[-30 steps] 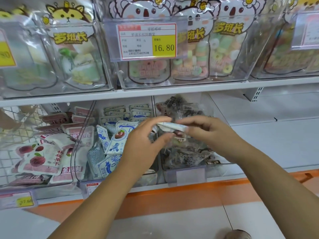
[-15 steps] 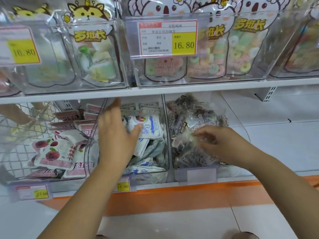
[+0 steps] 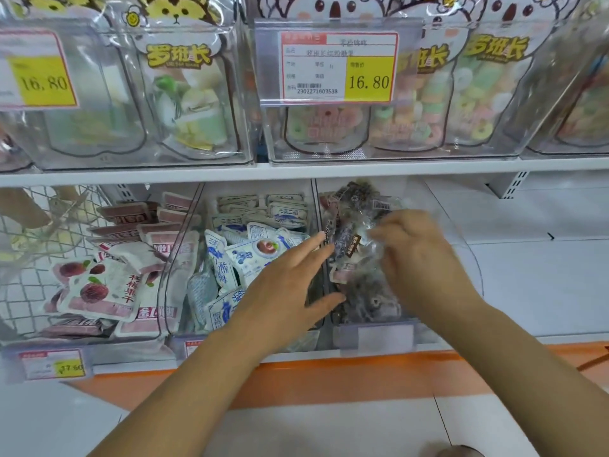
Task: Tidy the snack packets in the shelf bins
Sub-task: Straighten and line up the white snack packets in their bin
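Left hand (image 3: 290, 285) open, fingers straight, over right wall of middle bin (image 3: 301, 341). Right hand (image 3: 418, 255) curled onto dark packets (image 3: 362, 301) in end bin (image 3: 375, 338) right of it, grip blurred, cannot tell. Blue-white packets (image 3: 244, 255) inside middle bin, candy bags (image 3: 487, 103) above it

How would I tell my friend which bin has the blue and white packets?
Find the lower shelf, under the 16.80 price tag with a barcode. Three clear bins stand side by side there; take the middle bin. Its packets are white with blue drawings, while the left bin holds pink berry packets and the right bin dark packets.
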Demonstrator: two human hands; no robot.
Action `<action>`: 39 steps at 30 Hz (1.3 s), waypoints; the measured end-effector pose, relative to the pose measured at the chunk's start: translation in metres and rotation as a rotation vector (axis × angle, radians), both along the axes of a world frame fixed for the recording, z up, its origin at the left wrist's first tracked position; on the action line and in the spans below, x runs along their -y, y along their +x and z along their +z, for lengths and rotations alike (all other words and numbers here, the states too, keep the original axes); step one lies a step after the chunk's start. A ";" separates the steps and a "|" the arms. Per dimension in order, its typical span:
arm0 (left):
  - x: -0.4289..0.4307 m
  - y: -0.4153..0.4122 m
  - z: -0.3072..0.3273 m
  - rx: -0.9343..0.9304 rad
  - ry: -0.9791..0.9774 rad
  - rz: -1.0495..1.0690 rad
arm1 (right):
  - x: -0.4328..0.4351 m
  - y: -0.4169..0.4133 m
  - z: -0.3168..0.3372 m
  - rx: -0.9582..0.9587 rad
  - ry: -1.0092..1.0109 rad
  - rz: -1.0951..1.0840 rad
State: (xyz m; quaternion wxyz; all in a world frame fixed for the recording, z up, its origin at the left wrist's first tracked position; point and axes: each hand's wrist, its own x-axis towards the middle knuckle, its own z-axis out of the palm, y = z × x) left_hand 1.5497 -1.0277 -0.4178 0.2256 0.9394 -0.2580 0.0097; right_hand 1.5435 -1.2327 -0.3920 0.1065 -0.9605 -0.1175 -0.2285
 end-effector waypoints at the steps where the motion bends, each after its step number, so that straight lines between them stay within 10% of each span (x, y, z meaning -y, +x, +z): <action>1: 0.000 0.000 0.001 0.000 0.003 -0.001 | -0.010 0.000 0.001 -0.055 0.006 0.135; 4: -0.003 0.001 0.003 0.013 0.038 -0.010 | -0.023 0.011 -0.020 -0.408 -0.003 0.254; 21: -0.012 0.001 0.003 0.013 0.058 -0.015 | -0.029 0.025 -0.044 -0.301 -0.555 -0.140; 39: 0.000 -0.002 0.010 -0.030 -0.143 0.073 | 0.018 0.014 -0.028 -0.011 0.686 -0.008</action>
